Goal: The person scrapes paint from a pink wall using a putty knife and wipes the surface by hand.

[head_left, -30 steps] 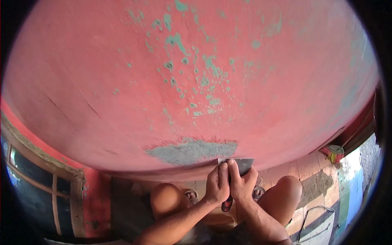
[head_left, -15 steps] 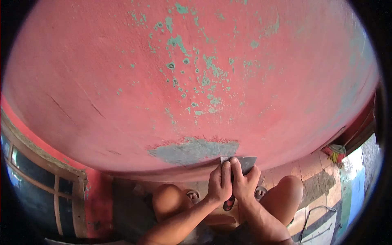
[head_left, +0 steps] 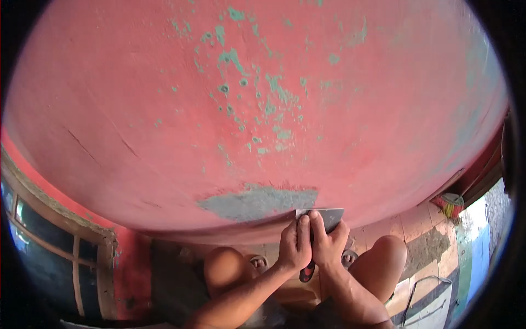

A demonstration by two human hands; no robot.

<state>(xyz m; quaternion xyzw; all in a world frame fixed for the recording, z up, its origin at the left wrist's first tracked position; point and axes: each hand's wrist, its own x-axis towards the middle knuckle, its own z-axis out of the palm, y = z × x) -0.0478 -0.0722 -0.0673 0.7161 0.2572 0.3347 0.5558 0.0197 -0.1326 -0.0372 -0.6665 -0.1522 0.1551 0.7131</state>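
Note:
Both hands are wrapped round one scraper [head_left: 332,217], a flat metal blade with a dark handle that pokes out below the fists. My left hand [head_left: 295,245] closes on it from the left and my right hand [head_left: 330,244] from the right, thumbs side by side along the back of the blade. The blade's straight edge lies against the lower part of a red wall [head_left: 164,137]. Just up and left of the blade is a bare grey patch [head_left: 255,203] with a ragged upper rim of red paint.
Green flecks of older paint [head_left: 271,88] spot the wall above. A window frame [head_left: 76,252] stands at lower left. A broom head [head_left: 451,205] leans at the right, over the tiled floor [head_left: 402,227]. My bent knees flank the hands.
The view has shifted slightly, with the wall's flecks a little further left. Both hands keep their hold on the scraper, whose blade edge sits marginally higher in view.

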